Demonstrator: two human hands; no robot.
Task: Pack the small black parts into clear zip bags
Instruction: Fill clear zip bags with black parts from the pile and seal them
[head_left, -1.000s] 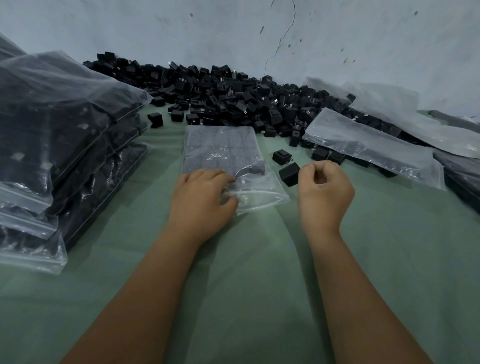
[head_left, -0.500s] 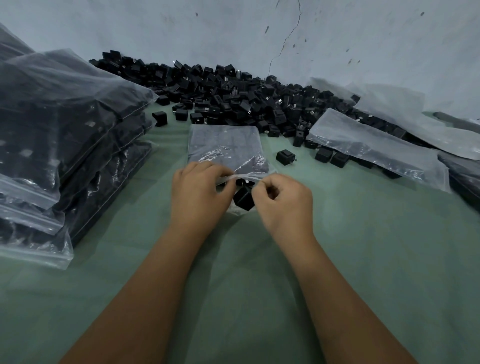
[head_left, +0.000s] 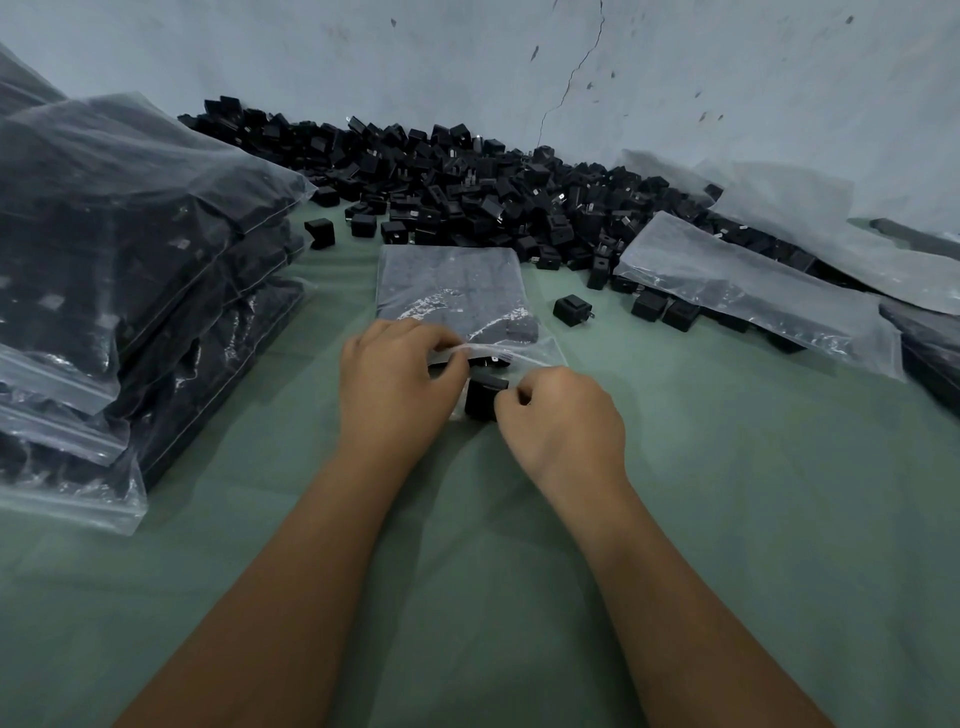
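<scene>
On the green cloth (head_left: 727, 519), the left hand (head_left: 395, 384) pinches the open mouth of a clear plastic zip bag (head_left: 452, 291) lined with black parts. The right hand (head_left: 563, 421) grips a small black cube-shaped part (head_left: 483, 397) at that mouth. Beyond the bag lies a heap of loose black parts (head_left: 467, 192).

Bare green cloth (head_left: 753, 519) is lying open on the near side and to the right of the arms. Stacked filled bags (head_left: 130, 291) are walling off the left, a heap of loose black parts (head_left: 467, 182) is blocking the far edge, and empty bags (head_left: 753, 291) are crowding the far right.
</scene>
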